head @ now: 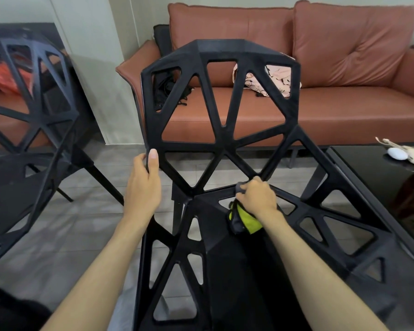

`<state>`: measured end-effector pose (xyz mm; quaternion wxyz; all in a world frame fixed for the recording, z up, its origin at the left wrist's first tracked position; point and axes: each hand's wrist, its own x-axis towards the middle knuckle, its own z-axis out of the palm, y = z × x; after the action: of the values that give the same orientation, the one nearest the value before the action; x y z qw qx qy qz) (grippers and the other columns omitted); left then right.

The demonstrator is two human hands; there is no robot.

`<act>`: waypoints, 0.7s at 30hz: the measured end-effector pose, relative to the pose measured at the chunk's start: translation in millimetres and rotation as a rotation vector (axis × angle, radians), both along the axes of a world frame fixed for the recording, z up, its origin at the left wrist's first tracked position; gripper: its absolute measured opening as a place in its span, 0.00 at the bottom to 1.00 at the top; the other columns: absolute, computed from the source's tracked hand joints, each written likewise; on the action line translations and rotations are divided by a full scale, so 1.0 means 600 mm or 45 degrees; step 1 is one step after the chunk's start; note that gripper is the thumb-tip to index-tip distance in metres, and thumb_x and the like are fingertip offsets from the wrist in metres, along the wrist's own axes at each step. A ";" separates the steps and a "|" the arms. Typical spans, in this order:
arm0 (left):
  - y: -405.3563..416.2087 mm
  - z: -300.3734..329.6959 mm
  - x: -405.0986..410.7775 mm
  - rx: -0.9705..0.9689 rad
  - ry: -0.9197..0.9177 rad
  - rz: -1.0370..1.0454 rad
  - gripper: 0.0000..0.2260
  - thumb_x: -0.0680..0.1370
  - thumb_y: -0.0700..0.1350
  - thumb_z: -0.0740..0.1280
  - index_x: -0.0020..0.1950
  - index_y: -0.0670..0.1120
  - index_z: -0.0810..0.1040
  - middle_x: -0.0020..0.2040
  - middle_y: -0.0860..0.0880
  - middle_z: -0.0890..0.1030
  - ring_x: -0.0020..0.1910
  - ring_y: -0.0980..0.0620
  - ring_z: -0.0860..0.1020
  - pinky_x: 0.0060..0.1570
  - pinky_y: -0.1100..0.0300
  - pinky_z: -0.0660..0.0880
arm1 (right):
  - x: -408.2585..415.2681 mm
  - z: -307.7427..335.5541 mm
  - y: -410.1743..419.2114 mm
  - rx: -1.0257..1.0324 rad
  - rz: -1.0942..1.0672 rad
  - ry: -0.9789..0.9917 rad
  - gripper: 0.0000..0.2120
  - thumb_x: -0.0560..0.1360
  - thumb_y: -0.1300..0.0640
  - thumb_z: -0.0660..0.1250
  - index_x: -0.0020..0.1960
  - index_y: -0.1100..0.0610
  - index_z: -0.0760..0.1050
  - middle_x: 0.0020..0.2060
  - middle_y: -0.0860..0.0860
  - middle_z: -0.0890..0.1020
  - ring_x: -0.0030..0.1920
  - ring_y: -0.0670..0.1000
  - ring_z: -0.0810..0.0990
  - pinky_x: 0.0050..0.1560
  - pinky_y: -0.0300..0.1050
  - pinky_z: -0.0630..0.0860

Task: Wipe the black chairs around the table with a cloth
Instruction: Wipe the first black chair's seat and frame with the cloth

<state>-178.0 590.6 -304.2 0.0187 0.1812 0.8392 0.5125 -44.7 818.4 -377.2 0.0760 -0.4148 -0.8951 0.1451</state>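
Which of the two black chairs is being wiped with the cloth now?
The middle chair facing the sofa: the left hand grips its backrest edge while the right hand presses the cloth on it. The chair at left is untouched.

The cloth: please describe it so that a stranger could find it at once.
Start at the black chair in front of the brown sofa. Where its backrest meets the seat, the right hand presses a bunched cloth. It alone is bright yellow-green with grey.

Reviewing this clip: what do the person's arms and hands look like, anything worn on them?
Both forearms are bare as far as the frame shows: no sleeves, gloves, watch or bracelets. The left hand and right hand carry no visible rings. Fingernails look short and unpainted.
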 end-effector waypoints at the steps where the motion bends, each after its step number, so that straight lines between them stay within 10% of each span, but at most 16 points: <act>1: 0.000 0.000 0.000 -0.002 -0.001 -0.004 0.36 0.80 0.74 0.43 0.77 0.52 0.65 0.69 0.50 0.76 0.69 0.48 0.73 0.62 0.50 0.68 | -0.014 -0.002 -0.024 -0.052 0.059 0.029 0.16 0.77 0.46 0.68 0.62 0.51 0.83 0.61 0.55 0.76 0.65 0.62 0.74 0.63 0.56 0.74; 21: -0.006 0.002 0.007 0.015 0.094 -0.030 0.30 0.83 0.69 0.46 0.76 0.51 0.67 0.65 0.55 0.76 0.64 0.54 0.73 0.60 0.54 0.67 | 0.132 -0.033 -0.189 -0.027 0.545 0.120 0.15 0.73 0.44 0.63 0.54 0.44 0.83 0.48 0.43 0.73 0.49 0.51 0.73 0.47 0.47 0.76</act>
<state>-173.7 587.1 -303.1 -0.0073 0.2098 0.8340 0.5103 34.8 704.7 -397.0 0.0808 -0.2089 -0.9566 0.1866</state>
